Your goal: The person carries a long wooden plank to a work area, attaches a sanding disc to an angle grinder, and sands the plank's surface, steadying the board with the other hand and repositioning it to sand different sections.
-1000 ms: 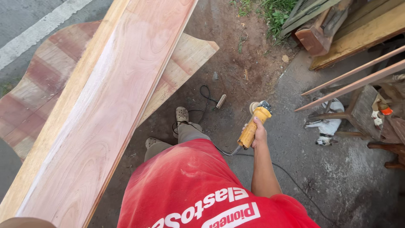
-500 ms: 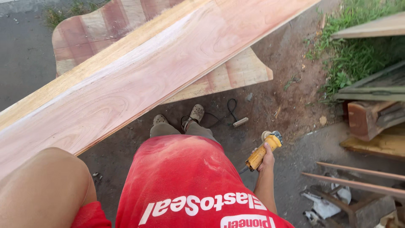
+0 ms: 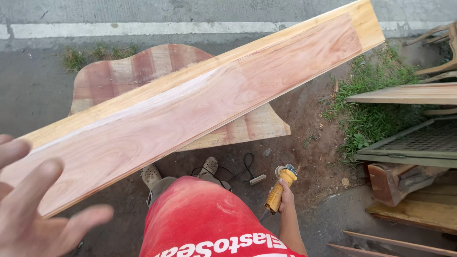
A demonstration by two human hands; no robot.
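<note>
Swinging since a moment ago, the long reddish wooden plank [image 3: 200, 107] now lies diagonally above the striped shaped panel [image 3: 128, 69], left hand [image 3: 38, 204] spread open near its end, right hand [image 3: 285, 197] gripping the yellow angle grinder [image 3: 280, 189], best kept low.

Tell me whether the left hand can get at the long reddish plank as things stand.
Probably yes: the left hand is open, fingers spread, right beside the near end of the long plank, nothing between them.
</note>
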